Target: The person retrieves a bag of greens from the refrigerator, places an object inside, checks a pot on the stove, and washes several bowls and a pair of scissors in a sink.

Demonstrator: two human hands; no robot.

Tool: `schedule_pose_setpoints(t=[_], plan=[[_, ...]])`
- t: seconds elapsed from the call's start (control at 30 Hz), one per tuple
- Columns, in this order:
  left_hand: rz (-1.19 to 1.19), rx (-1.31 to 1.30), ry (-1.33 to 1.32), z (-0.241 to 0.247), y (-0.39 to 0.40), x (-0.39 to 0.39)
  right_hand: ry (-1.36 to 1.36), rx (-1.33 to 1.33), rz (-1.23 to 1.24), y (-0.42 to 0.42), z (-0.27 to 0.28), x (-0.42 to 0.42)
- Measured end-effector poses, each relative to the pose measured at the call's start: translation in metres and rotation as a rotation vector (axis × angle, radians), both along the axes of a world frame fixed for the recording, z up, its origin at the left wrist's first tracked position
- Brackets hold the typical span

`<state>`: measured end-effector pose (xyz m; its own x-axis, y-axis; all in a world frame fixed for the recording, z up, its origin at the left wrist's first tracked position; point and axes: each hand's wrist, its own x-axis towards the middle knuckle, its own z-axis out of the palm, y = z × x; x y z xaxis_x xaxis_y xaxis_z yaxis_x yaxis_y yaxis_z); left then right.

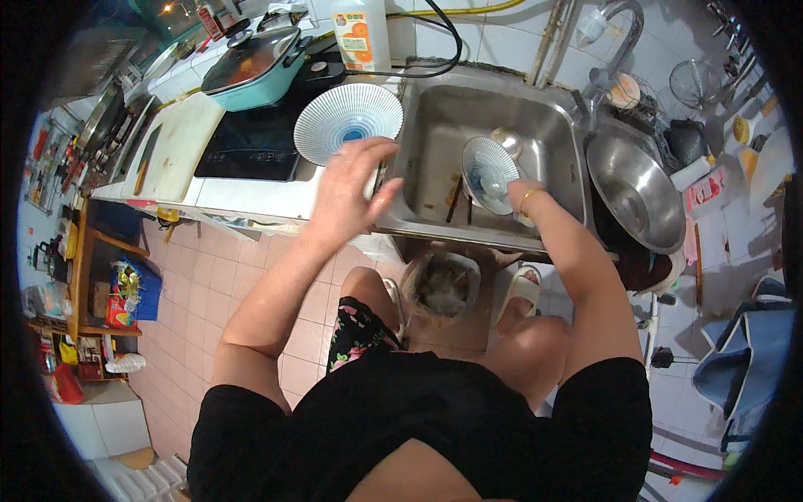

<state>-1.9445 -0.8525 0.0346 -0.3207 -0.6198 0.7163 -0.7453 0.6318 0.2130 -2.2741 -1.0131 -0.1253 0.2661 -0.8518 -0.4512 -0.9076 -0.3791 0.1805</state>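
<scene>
A stainless steel sink (433, 144) lies before me on the right. In it, my right hand (524, 199) grips the rim of a small striped bowl (486, 169), which is tilted. Beside that bowl is a round, shiny metal piece (507, 142), partly hidden. Dark chopsticks (454, 202) and bits of food rest on the sink floor. On the counter left of the sink stands a large blue-and-white striped bowl (345, 113). My left hand (357, 185) is in front of its near edge, overlapping it in view, with thumb and fingers apart; whether it touches the bowl, I cannot tell.
Left are a black induction cooktop (248, 141), a turquoise lidded pot (257, 91) and a cutting board (179, 166) with a knife (147, 160). A faucet (618, 47) rises behind the sink; a large steel basin (637, 182) leans right. A waste bin (412, 285) stands below.
</scene>
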Motion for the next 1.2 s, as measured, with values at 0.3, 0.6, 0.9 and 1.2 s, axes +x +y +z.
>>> schedule_pose_setpoints(t=[0.3,0.6,0.9,1.2], plan=[[0.293,0.95,0.18,-0.105,-0.126,-0.127,-0.104,0.199,-0.016,-0.012,-0.028,-0.008],[-0.263,0.95,-0.623,-0.202,-0.207,-0.107,0.059,0.025,0.082,0.01,0.013,0.012],[-0.182,1.428,0.373,-0.181,-0.179,-0.119,-0.04,0.249,-0.004,-0.013,-0.031,-0.001],[0.22,0.599,0.067,-0.131,-0.166,-0.126,-0.13,0.135,-0.115,-0.009,-0.005,-0.001]])
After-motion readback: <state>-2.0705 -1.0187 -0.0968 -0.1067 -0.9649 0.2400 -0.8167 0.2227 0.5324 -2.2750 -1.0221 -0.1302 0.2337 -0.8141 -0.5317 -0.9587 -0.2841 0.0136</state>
